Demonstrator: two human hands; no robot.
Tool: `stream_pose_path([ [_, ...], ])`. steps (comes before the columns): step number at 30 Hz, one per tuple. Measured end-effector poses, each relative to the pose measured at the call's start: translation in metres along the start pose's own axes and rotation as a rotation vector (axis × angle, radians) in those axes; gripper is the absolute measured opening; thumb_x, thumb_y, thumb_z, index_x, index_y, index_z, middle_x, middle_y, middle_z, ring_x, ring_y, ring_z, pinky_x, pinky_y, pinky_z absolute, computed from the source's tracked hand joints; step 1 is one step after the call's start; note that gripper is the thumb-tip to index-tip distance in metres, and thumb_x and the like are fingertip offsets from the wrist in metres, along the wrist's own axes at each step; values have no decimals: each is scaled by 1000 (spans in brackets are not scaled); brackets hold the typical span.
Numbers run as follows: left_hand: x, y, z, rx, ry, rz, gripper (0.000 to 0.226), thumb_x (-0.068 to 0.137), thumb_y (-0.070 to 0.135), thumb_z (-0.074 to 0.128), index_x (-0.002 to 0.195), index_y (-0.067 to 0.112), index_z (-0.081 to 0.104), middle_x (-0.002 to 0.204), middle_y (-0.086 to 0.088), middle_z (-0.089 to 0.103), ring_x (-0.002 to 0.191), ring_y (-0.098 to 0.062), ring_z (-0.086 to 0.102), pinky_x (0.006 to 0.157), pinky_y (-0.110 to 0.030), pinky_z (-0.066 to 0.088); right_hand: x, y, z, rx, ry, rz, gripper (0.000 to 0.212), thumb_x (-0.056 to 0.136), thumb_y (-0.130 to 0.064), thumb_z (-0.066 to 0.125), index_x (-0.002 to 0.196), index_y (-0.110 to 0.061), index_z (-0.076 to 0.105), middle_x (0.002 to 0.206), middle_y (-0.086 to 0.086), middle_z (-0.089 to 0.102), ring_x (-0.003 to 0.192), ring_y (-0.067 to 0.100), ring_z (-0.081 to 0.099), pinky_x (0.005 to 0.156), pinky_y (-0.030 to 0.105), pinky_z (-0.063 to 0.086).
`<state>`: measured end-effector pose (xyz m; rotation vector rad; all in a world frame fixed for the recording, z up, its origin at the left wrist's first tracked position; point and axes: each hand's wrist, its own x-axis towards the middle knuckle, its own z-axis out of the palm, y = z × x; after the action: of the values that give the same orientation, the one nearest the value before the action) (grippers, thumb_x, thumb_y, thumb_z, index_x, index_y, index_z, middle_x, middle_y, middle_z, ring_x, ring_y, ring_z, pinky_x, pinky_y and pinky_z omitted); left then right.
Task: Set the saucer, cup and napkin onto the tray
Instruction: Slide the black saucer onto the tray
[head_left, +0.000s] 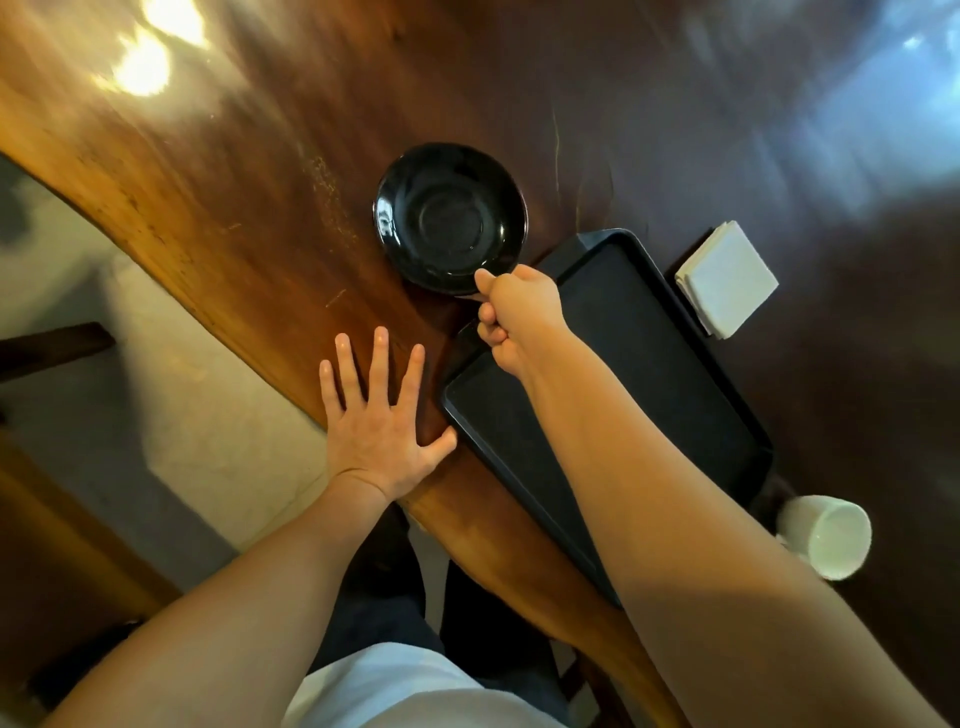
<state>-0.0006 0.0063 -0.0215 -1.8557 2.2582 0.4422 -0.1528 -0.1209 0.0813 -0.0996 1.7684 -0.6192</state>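
A glossy black saucer (450, 217) sits on the wooden table, just beyond the far left corner of a black rectangular tray (670, 374). My right hand (519, 317) pinches the saucer's near rim, thumb on top and fingers curled under. My left hand (376, 415) lies flat with fingers spread on the table's near edge, its thumb touching the tray's left corner. A stack of white napkins (727, 278) lies to the right of the tray's far end. A white cup (831, 535) lies tipped on its side past the tray's near right corner.
The dark wooden table (234, 218) runs diagonally, with its live edge near my left hand. Beyond that edge is pale floor (171, 395) and part of a wooden chair (52, 348). Bright light reflections glare at the table's far left.
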Motion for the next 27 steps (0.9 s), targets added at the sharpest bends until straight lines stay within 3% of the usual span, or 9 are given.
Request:
stream_pose_path([
  [4, -1, -1, -1, 26, -10, 15, 107, 79, 89, 23, 167, 28, 13, 175, -15, 0, 158, -49, -5, 125, -60, -7, -13, 16, -21, 102, 1, -24, 6, 101, -11, 57, 106, -8, 59, 79, 5, 55, 38, 4, 42, 37, 18, 31],
  [10, -1, 1, -3, 42, -43, -8, 109, 81, 89, 34, 168, 28, 8, 175, -13, -6, 158, -47, -13, 125, -61, -9, -30, 37, -59, 273, 16, -48, 6, 101, -7, 55, 96, -10, 55, 100, 14, 62, 38, 4, 42, 35, 17, 30],
  [14, -1, 2, -3, 47, -36, -11, 108, 82, 87, 37, 168, 27, 11, 175, -14, -3, 158, -47, -11, 125, -62, -6, -32, 54, -82, 371, 75, -68, 15, 101, -4, 55, 88, -11, 51, 101, 14, 58, 38, 4, 41, 33, 17, 28],
  [21, -1, 3, -1, 62, -11, -7, 107, 83, 86, 40, 167, 26, 13, 175, -15, 1, 158, -48, -7, 126, -63, -3, -29, 78, -114, 577, 132, -45, 11, 102, -3, 52, 100, -14, 48, 102, 11, 56, 37, 3, 40, 33, 16, 26],
  [24, -2, 2, 1, 60, 10, 1, 106, 83, 84, 43, 167, 25, 14, 174, -16, 3, 158, -49, -5, 125, -64, -1, -25, 85, -126, 629, 167, -21, 15, 102, -1, 51, 93, -13, 47, 94, 6, 55, 39, 3, 40, 33, 16, 25],
  [27, -2, 1, 4, 45, 40, 13, 106, 83, 81, 48, 166, 23, 17, 174, -18, 6, 157, -51, -2, 124, -64, 0, -19, 90, -135, 657, 195, 6, 15, 101, 0, 50, 94, -12, 47, 101, 8, 57, 39, 3, 41, 33, 16, 25],
])
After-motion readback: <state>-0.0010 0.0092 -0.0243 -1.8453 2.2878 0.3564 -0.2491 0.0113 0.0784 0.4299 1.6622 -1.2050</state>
